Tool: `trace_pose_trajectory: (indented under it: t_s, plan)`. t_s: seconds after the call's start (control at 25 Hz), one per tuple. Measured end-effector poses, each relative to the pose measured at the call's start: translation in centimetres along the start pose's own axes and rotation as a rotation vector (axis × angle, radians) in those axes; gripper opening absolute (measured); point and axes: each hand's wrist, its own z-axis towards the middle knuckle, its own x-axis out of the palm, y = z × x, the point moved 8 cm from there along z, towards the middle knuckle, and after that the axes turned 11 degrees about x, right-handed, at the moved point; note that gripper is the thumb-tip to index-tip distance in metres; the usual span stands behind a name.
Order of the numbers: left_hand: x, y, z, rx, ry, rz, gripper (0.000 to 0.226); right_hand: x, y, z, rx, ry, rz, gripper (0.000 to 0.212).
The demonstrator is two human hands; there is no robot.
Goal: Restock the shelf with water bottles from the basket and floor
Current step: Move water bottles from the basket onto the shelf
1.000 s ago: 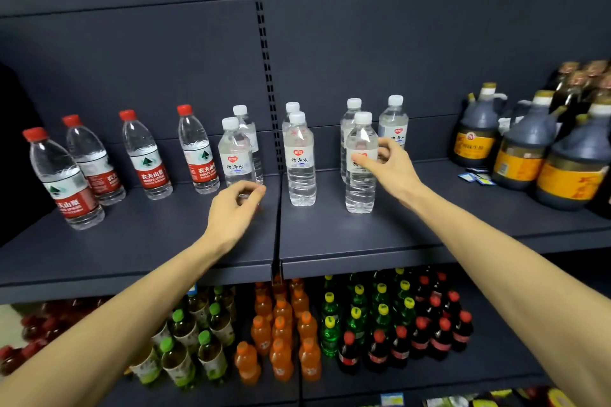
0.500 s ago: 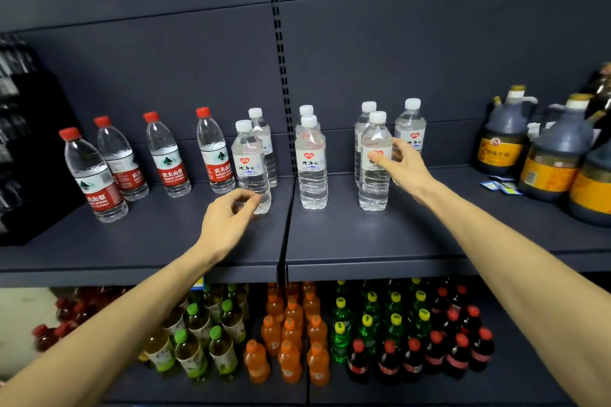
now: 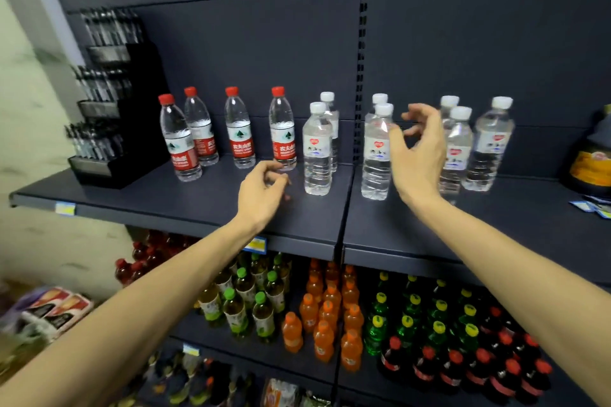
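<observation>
Matte dark-grey metal shelf (image 3: 185,205), flat and smooth, with a slotted upright at the seam between two panels. Along its back, four clear ribbed plastic bottles with red caps and red labels (image 3: 239,129), upright in a loose row. Right of them, white-capped water bottles (image 3: 317,149) of thin, crinkled clear plastic with pale labels, standing in pairs front to back: one pair left of the seam, one pair just right of it (image 3: 376,155), then three more (image 3: 489,142) further right, partly blurred. Left hand (image 3: 261,195) low over the bare shelf front, near the foot of the rightmost red-capped bottle, fingers (image 3: 279,175) curled loosely inward, gripping nothing. Right hand (image 3: 418,155) raised between the second pair and the right-hand group, fingers (image 3: 416,116) spread and bent in an open claw, empty, apart from the bottles. Far left, a black stepped display rack (image 3: 125,116) with glossy dark packets. Far right, a dark rounded jug (image 3: 591,158) with a yellow label. Below, small bottles with green, orange, yellow and red caps (image 3: 327,320) packed in tight rows.
</observation>
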Motion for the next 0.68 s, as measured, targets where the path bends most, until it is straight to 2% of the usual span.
trace_pose_trajectory:
  t_s: [0.08, 0.24, 0.4, 0.68]
  plan:
    - [-2.1, 0.2, -0.8, 0.018, -0.027, 0.052, 0.01, 4.3, 1.0, -3.0, -0.065, 0.124, -0.018, 0.037]
    - [-10.8, 3.1, -3.4, -0.017, -0.114, 0.171, 0.015, 15.2, 2.4, -11.3, -0.174, 0.417, -0.063, 0.035]
    - [-20.0, 7.5, -7.1, -0.096, -0.157, 0.327, 0.016, 25.1, 2.4, -20.2, -0.13, 0.65, -0.01, 0.032]
    - [-35.7, 20.9, -16.3, -0.444, -0.237, 0.376, 0.02, 40.9, 0.8, -38.5, 0.061, 1.013, 0.041, 0.031]
